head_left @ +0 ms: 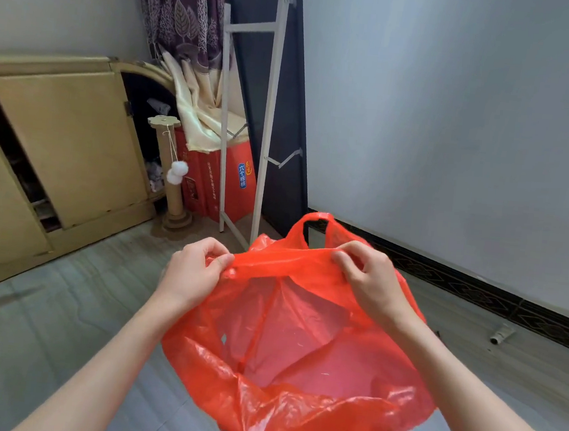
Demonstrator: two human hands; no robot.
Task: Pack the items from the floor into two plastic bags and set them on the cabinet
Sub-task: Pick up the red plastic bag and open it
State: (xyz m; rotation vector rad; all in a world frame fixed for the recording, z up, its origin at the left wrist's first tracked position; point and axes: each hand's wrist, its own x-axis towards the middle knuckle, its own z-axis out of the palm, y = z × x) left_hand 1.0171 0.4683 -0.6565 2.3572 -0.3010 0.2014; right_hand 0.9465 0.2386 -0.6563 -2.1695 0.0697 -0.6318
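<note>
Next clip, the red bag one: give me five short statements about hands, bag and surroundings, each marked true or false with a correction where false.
1. Both hands grip the red plastic bag. True: the left hand and right hand pinch its top edge.
2. The bag is blue. False: it is red.
3. The bag lies flat on the floor. False: it is held up in the air.
4. A small tube lies on the floor near the right wall. True.
5. The yellow cabinet stands to the right. False: it is on the left.
</note>
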